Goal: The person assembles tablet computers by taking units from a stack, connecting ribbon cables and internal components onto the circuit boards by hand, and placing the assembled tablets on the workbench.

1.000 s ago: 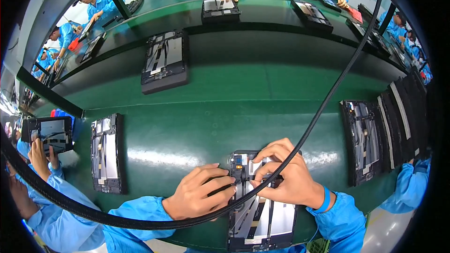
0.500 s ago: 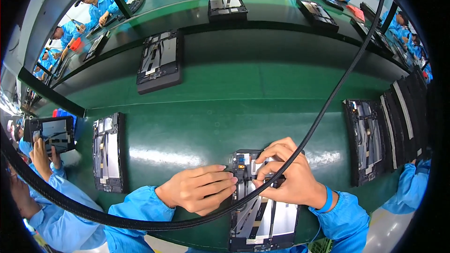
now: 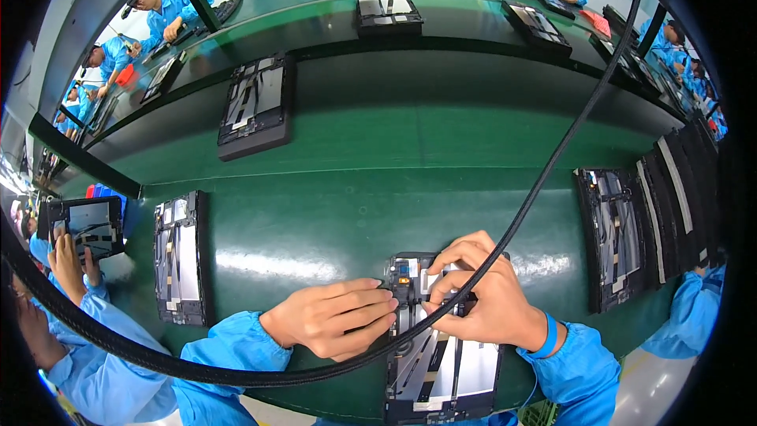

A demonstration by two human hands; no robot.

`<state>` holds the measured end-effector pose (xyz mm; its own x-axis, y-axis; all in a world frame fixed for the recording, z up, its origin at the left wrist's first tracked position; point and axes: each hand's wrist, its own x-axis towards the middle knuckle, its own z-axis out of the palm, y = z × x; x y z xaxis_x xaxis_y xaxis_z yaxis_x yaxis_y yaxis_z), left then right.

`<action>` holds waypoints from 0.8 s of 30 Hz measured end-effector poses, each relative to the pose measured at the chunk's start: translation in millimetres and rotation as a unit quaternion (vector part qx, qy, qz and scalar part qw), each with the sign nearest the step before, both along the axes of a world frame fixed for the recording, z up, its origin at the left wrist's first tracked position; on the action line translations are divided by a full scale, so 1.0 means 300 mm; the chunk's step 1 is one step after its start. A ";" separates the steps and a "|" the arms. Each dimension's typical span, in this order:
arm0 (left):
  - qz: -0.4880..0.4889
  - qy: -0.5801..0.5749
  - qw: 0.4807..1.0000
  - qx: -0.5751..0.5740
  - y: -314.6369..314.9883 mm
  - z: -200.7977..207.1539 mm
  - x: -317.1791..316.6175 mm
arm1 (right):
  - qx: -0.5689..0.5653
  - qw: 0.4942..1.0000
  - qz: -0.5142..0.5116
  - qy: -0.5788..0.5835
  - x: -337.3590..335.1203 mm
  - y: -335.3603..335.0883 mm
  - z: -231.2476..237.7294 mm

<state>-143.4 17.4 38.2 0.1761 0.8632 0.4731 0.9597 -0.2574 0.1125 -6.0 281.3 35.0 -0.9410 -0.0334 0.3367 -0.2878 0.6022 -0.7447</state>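
Observation:
An opened tablet (image 3: pixel 465 375) with pale battery cells, dark flat cables and a black frame lies in front of me, its long side pointing away. My left hand (image 3: pixel 339 319) rests beside its left edge, fingers stretched out together, fingertips on the rim. Over the tablet's upper half is my right hand (image 3: pixel 489 300), thumb and forefinger curled together in a pinch, the other fingers bent above. Whatever lies between those fingertips is too small or hidden to tell. A blue band (image 3: pixel 550 335) circles the right wrist.
A black braided cable (image 3: pixel 544 181) sweeps across the view. Other opened tablets lie left (image 3: pixel 181 260), right (image 3: pixel 617 241) and on the dark belt (image 3: pixel 256 102). Black trays (image 3: pixel 678 197) lean in a row at far right. A co-worker's hand (image 3: pixel 69 264) holds a tablet at left.
The tablet on the dark belt has shifted left, and the one on the far bench appears slightly further right. Both my hands stay almost where they were, with the same finger shapes.

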 end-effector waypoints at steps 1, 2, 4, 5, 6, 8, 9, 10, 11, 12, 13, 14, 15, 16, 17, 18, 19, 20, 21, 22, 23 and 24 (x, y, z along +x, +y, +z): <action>0.000 -0.002 1.000 -0.003 0.004 0.002 0.001 | 0.000 1.000 -0.002 0.000 0.000 -0.002 0.002; -0.001 -0.002 1.000 -0.002 0.007 0.001 0.001 | 0.000 1.000 -0.003 -0.001 0.001 -0.003 0.004; -0.007 -0.008 1.000 0.008 0.014 -0.011 -0.006 | 0.008 1.000 0.003 0.004 -0.002 0.002 -0.001; -0.007 -0.009 1.000 0.009 0.014 -0.013 -0.009 | 0.015 1.000 0.010 0.009 -0.003 0.004 -0.002; -0.002 -0.011 1.000 0.009 0.016 -0.012 -0.012 | 0.017 1.000 0.009 0.010 -0.002 0.004 0.003; 0.002 -0.013 1.000 0.010 0.017 -0.010 -0.006 | 0.027 0.999 0.024 -0.011 0.002 0.003 0.012; 0.008 -0.029 0.999 0.012 0.017 -0.008 -0.001 | 0.029 0.999 0.024 -0.010 0.001 0.004 0.015; 0.014 -0.045 0.999 0.014 0.018 -0.009 0.005 | 0.031 0.999 0.021 -0.023 0.001 0.005 0.017; 0.014 -0.045 0.999 0.015 0.021 -0.015 0.014 | 0.032 0.999 0.019 -0.036 0.002 0.006 0.017; 0.035 -0.085 0.996 0.012 0.022 -0.019 0.026 | 0.032 0.999 0.020 -0.034 0.002 0.006 0.016; 0.057 -0.125 0.990 0.009 0.022 -0.024 0.038 | 0.024 0.999 0.019 -0.038 0.002 0.008 0.011; 0.058 -0.123 0.991 0.007 0.022 -0.027 0.053 | 0.016 0.999 0.018 -0.042 0.003 0.010 0.006; 0.083 -0.131 0.988 0.009 0.018 -0.033 0.072 | 0.019 0.999 0.020 -0.041 0.003 0.010 0.013; 0.107 -0.139 0.984 0.011 0.015 -0.037 0.086 | 0.026 0.999 0.018 -0.043 0.003 0.010 0.019; 0.109 -0.139 0.984 0.014 0.011 -0.036 0.095 | 0.033 0.998 0.016 -0.044 0.003 0.010 0.025; 0.115 -0.149 0.982 0.007 0.012 -0.032 0.098 | 0.030 0.999 0.014 -0.043 0.004 0.012 0.022; 0.121 -0.160 0.980 -0.001 0.014 -0.027 0.101 | 0.030 0.999 0.013 -0.042 0.005 0.013 0.019; 0.119 -0.159 0.980 -0.002 0.017 -0.019 0.104 | 0.029 0.999 0.011 -0.040 0.005 0.014 0.018; 0.127 -0.169 0.977 -0.016 0.021 -0.010 0.112 | 0.027 0.999 0.010 -0.040 0.006 0.014 0.016; 0.135 -0.180 0.974 -0.029 0.023 -0.003 0.118 | 0.026 0.999 0.010 -0.041 0.005 0.012 0.016; 0.134 -0.179 0.974 -0.031 0.021 0.003 0.122 | 0.025 0.999 0.010 -0.042 0.005 0.010 0.017; 0.141 -0.178 0.973 -0.042 0.020 0.008 0.129 | 0.024 0.999 0.009 -0.041 0.006 0.010 0.015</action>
